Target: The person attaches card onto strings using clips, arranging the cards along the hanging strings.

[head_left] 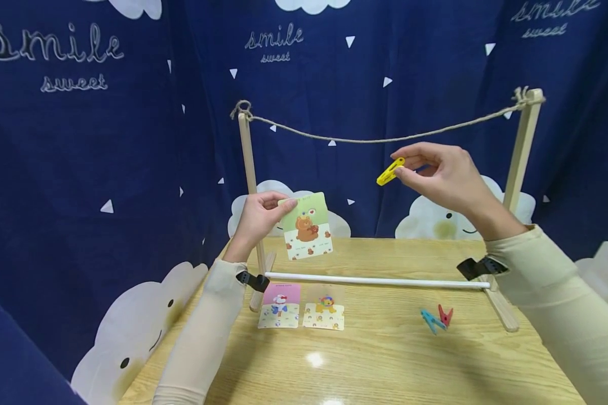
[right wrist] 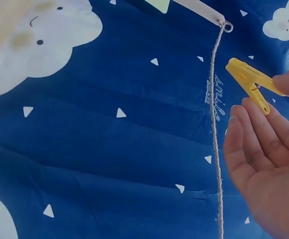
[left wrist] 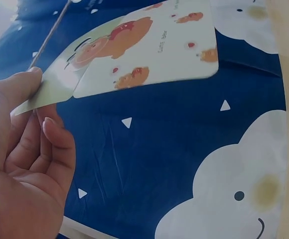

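Before a curtain (head_left: 132, 157) lettered "smile sweet", above the counter (head_left: 375, 349), lower than a sagging rope (head_left: 365, 140), my left fingers (head_left: 287, 206) pinch the bear card (head_left: 308, 230) — small print (left wrist: 163, 41) too blurred to read — and my right fingers (head_left: 409, 176) the yellow peg (head_left: 389, 172), so I reckon I'm readying to clip, which calls for raising card to rope.

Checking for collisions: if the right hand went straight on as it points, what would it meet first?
Probably the rope, which in the head view runs above the yellow clothespin that the right hand pinches; depth is unclear, so it might pass below.
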The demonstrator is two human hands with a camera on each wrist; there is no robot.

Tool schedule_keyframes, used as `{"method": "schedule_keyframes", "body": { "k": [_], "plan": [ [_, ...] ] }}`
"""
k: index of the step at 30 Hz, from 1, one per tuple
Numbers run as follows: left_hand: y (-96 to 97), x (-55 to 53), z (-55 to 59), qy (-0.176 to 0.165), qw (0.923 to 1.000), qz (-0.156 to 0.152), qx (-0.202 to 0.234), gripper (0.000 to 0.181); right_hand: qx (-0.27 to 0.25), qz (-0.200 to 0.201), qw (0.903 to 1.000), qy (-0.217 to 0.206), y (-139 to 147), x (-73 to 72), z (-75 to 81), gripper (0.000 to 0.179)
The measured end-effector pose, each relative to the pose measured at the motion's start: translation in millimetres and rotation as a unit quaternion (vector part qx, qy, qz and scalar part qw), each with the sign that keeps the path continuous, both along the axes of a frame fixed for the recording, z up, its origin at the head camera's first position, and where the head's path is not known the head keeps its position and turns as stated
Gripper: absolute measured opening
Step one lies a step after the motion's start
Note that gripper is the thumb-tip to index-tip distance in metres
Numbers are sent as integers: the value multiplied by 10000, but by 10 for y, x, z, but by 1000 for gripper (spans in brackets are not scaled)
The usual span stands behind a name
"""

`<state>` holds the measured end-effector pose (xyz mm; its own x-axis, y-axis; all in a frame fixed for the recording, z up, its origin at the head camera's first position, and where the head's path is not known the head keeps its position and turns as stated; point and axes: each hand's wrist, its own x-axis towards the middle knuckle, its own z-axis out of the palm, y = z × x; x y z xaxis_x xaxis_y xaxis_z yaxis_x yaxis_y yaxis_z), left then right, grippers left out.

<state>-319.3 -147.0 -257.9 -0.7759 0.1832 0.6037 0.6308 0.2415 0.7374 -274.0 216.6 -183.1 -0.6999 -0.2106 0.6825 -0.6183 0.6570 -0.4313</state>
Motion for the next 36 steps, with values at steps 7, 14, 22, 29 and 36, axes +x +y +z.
{"method": "schedule_keyframes", "body": {
  "k": [7, 14, 22, 29, 36],
  "plan": [
    [-14, -52, 43, 25, 9999, 120, -67, 17, -177, -23, 9998, 36, -79, -65, 142, 36],
    [-2, -78, 78, 100, 9996, 203, -143, 18, -436, -204, 9988, 3, -182, -142, 251, 35],
    [-61, -228, 81, 20, 9990, 420, -167, 20, -622, -350, 9974, -15, -317, -309, 317, 37],
    [-123, -482, 22, -42, 9980, 635, -39, 28, -746, -475, 9961, -19, -392, -459, 380, 40],
    [-110, -518, 104, 83, 9980, 628, 0, 31, -780, -528, 9955, -40, -490, -598, 480, 41]
  ]
}}
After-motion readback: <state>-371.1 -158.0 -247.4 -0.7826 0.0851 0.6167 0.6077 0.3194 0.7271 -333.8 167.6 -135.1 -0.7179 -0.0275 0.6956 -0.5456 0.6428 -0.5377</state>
